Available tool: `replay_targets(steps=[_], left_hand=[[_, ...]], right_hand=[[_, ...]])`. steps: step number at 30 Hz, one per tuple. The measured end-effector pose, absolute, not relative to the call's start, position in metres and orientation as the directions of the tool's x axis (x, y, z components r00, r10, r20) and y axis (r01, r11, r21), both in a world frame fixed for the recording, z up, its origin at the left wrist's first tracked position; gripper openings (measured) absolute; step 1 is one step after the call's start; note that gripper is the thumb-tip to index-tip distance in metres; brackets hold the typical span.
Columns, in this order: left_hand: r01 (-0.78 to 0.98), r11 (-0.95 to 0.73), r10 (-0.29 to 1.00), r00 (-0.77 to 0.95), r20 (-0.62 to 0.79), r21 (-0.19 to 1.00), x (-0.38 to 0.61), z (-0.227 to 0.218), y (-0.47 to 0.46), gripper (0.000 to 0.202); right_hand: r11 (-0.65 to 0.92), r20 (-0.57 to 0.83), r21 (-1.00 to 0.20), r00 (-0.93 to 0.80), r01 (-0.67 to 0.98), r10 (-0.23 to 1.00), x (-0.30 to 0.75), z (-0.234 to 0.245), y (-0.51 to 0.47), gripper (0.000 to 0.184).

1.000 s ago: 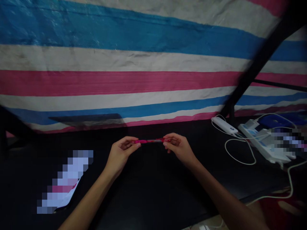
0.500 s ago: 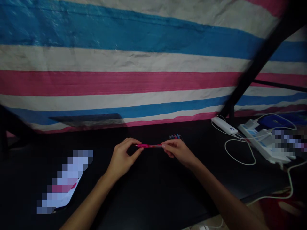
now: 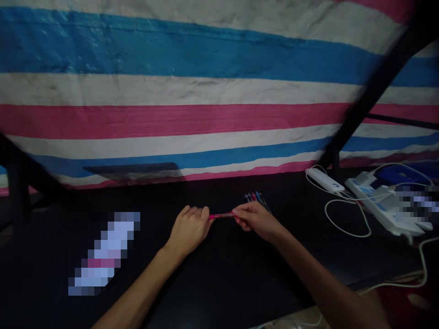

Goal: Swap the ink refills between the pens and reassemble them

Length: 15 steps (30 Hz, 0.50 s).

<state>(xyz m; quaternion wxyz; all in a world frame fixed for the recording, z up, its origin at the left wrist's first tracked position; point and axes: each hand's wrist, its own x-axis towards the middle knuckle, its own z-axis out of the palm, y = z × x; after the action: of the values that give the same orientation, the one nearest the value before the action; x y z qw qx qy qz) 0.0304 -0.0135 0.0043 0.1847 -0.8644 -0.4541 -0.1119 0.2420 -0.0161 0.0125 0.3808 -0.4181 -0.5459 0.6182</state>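
A slim pen (image 3: 222, 215) with a pink end and a clear barrel lies level between my two hands, above the black table (image 3: 206, 283). My left hand (image 3: 190, 229) is closed around its pink end, fingers curled over it and hiding most of that part. My right hand (image 3: 255, 219) pinches the other end between thumb and fingertips. Just behind my right hand, several pens (image 3: 255, 196) lie side by side on the table, partly covered by that hand.
At the left lies a flat, bright, blurred-out object (image 3: 104, 256). To the right are a white power bank (image 3: 324, 179), a white power strip (image 3: 384, 210) and looping white cables (image 3: 346, 235). A striped plastic sheet (image 3: 206, 123) hangs behind the table, with a dark slanted post (image 3: 370, 96).
My left hand has gone from a fingertip pinch to a closed grip around the pen's pink end, covering more of it. The view has shifted slightly.
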Motion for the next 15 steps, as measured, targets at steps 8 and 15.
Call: replay_targets(steps=[8, 15], left_hand=[[0.818, -0.541, 0.768, 0.575, 0.283, -0.197, 0.0313, -0.0035, -0.0143, 0.028], [0.844, -0.529, 0.806, 0.533, 0.257, -0.091, 0.0296, 0.0001, -0.0136, 0.036]], right_hand=[[0.116, 0.033, -0.969, -0.347, 0.219, 0.937, 0.2448, 0.0078, -0.0141, 0.028], [0.546, 0.440, -0.728, -0.328, 0.414, 0.836, 0.2425, 0.0151, -0.0189, 0.016]])
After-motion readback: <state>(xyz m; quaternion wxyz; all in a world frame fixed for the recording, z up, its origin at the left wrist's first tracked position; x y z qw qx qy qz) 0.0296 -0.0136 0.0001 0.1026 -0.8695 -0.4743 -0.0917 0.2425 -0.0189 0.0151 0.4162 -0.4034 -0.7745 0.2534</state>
